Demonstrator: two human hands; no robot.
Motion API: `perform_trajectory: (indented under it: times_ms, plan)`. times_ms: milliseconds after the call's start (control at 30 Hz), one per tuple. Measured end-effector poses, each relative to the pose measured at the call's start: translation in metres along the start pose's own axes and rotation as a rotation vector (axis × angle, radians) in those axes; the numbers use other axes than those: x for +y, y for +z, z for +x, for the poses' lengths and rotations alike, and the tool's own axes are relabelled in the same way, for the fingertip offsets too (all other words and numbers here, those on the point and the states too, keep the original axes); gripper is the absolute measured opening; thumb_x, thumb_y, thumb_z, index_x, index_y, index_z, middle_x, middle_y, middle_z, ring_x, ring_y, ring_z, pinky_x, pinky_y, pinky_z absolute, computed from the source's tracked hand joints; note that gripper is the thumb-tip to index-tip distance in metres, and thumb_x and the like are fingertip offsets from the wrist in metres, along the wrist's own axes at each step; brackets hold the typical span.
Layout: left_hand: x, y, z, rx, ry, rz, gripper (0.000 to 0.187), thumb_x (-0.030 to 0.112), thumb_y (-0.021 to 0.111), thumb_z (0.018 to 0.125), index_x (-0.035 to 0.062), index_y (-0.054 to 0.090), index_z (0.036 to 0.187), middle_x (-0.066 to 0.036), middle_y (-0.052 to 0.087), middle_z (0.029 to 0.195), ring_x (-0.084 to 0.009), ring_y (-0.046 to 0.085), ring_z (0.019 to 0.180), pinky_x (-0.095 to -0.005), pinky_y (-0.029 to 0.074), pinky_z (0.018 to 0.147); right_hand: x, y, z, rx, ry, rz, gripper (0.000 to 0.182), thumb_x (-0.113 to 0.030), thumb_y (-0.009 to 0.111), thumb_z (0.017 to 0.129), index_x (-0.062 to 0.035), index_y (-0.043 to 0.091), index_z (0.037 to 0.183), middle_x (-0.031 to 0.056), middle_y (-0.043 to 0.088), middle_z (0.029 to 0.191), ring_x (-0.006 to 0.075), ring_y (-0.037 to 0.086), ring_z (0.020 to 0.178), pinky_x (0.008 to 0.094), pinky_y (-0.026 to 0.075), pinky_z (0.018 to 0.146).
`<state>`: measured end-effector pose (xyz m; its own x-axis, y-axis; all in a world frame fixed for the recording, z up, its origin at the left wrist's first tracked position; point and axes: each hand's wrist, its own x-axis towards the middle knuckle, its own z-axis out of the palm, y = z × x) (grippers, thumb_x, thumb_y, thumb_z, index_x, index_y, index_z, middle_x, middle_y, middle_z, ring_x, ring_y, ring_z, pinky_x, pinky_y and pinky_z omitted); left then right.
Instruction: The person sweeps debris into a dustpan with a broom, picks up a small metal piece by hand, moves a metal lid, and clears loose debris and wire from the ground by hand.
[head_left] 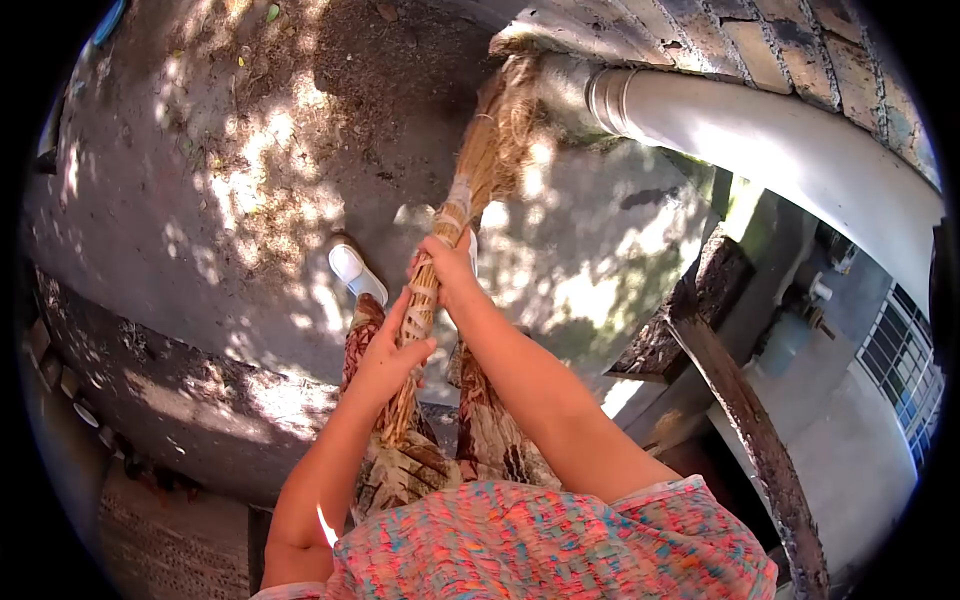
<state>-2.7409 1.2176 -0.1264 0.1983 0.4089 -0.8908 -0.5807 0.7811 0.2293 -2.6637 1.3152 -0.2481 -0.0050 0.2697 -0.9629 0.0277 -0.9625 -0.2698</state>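
Observation:
A straw broom [465, 200] slants away from my body, its handle bound with pale bands. My right hand [450, 268] is wrapped round the upper part of the handle. Lower down, near the handle's end, my left hand [392, 355] rests against it, fingers along the side and thumb across the front. The frayed bristles [510, 120] reach the ground beside the white pipe [740, 115] and the foot of the brick wall [760, 50]. Below the bristles, a white shoe [352, 268] shows to the left of the broom; the other is mostly hidden behind my right hand.
Dry leaf litter and dirt [270, 150] lie on the concrete ground [110, 230] at the left. To the right, a rough wooden post [745, 410] leans near a wall with a barred window [900, 350]. A low ledge [190, 385] runs behind my feet.

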Motion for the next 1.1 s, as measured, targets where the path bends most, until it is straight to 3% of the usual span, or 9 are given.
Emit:
perform_trajectory:
  times_ms: [200, 267, 333, 400, 467, 700, 800, 933, 1100]
  plan:
    - [-0.034, 0.030, -0.055, 0.062, 0.275, 0.084, 0.074, 0.008, 0.056, 0.084, 0.0076, 0.015, 0.147, -0.017, 0.036, 0.140, -0.0245, 0.039, 0.126, -0.0317, 0.030, 0.102, -0.012, -0.014, -0.076, -0.094, -0.027, 0.016, 0.095, 0.001, 0.054, 0.075, -0.0235, -0.004, 0.146, 0.0128, 0.055, 0.074, 0.0215, 0.057, 0.058, 0.0351, 0.052, 0.047]
    - [-0.029, 0.014, -0.025, 0.024, 0.433, 0.150, 0.076, 0.009, 0.057, 0.084, 0.0091, 0.015, 0.147, -0.017, 0.045, 0.131, -0.0215, 0.052, 0.110, -0.0300, 0.043, 0.089, -0.015, -0.029, -0.052, -0.058, -0.124, 0.060, 0.097, 0.003, 0.054, 0.075, -0.0259, -0.008, 0.144, 0.0130, 0.053, 0.075, 0.0212, 0.055, 0.056, 0.0347, 0.051, 0.046]
    - [0.006, -0.023, 0.017, -0.203, 0.199, 0.110, 0.077, 0.010, 0.058, 0.084, 0.0114, 0.014, 0.147, -0.012, 0.054, 0.112, -0.0154, 0.057, 0.087, -0.0281, 0.050, 0.065, -0.025, -0.019, 0.000, -0.018, -0.139, 0.086, 0.093, 0.001, 0.054, 0.075, -0.0239, -0.006, 0.142, 0.0123, 0.051, 0.075, 0.0210, 0.054, 0.055, 0.0344, 0.051, 0.047]
    - [0.016, -0.052, 0.019, -0.027, 0.158, 0.061, 0.078, 0.010, 0.059, 0.083, 0.0133, 0.014, 0.147, -0.008, 0.055, 0.097, -0.0106, 0.053, 0.072, -0.0269, 0.046, 0.046, -0.010, 0.036, 0.020, 0.047, -0.065, 0.013, 0.065, -0.001, 0.054, 0.076, -0.0180, 0.019, 0.129, 0.0106, 0.051, 0.073, 0.0210, 0.054, 0.056, 0.0366, 0.051, 0.046]
    - [-0.001, -0.055, 0.003, 0.077, 0.109, -0.200, 0.077, 0.009, 0.058, 0.084, 0.0134, 0.014, 0.147, -0.008, 0.055, 0.096, -0.0118, 0.054, 0.074, -0.0280, 0.047, 0.047, 0.008, 0.077, 0.016, -0.084, 0.019, -0.203, 0.100, 0.001, 0.055, 0.075, -0.0245, -0.012, 0.144, 0.0114, 0.053, 0.078, 0.0219, 0.056, 0.059, 0.0372, 0.051, 0.048]
    - [-0.046, 0.025, -0.047, 0.023, 0.404, -0.224, 0.076, 0.006, 0.054, 0.087, 0.0101, 0.009, 0.148, -0.014, 0.035, 0.140, -0.0230, 0.042, 0.120, -0.0299, 0.033, 0.099, -0.022, 0.012, -0.069, -0.120, -0.070, -0.247, 0.099, 0.003, 0.055, 0.075, -0.0254, -0.010, 0.146, 0.0139, 0.055, 0.081, 0.0214, 0.057, 0.059, 0.0357, 0.052, 0.048]
    - [-0.024, -0.023, 0.014, -0.095, 0.457, 0.038, 0.075, 0.006, 0.055, 0.086, 0.0112, 0.013, 0.148, -0.013, 0.047, 0.127, -0.0212, 0.053, 0.105, -0.0301, 0.044, 0.086, -0.033, 0.012, -0.021, 0.043, -0.206, -0.153, 0.098, 0.003, 0.052, 0.075, -0.0238, -0.013, 0.143, 0.0127, 0.052, 0.079, 0.0216, 0.055, 0.059, 0.0368, 0.053, 0.049]
    - [0.008, -0.092, 0.013, 0.087, 0.213, -0.384, 0.073, 0.009, 0.055, 0.085, 0.0140, 0.016, 0.147, -0.006, 0.054, 0.088, -0.0114, 0.051, 0.064, -0.0269, 0.047, 0.046, 0.006, 0.110, 0.029, -0.076, -0.075, -0.263, 0.098, 0.002, 0.055, 0.074, -0.0242, -0.009, 0.143, 0.0140, 0.051, 0.084, 0.0231, 0.054, 0.059, 0.0379, 0.051, 0.047]
    - [-0.028, -0.045, -0.029, 0.332, 0.341, -0.415, 0.073, 0.007, 0.053, 0.085, 0.0120, 0.014, 0.147, -0.009, 0.053, 0.103, -0.0138, 0.054, 0.075, -0.0279, 0.050, 0.058, 0.019, 0.120, -0.020, -0.298, 0.061, -0.480, 0.101, 0.004, 0.055, 0.075, -0.0271, -0.010, 0.145, 0.0136, 0.054, 0.084, 0.0215, 0.056, 0.059, 0.0363, 0.050, 0.047]
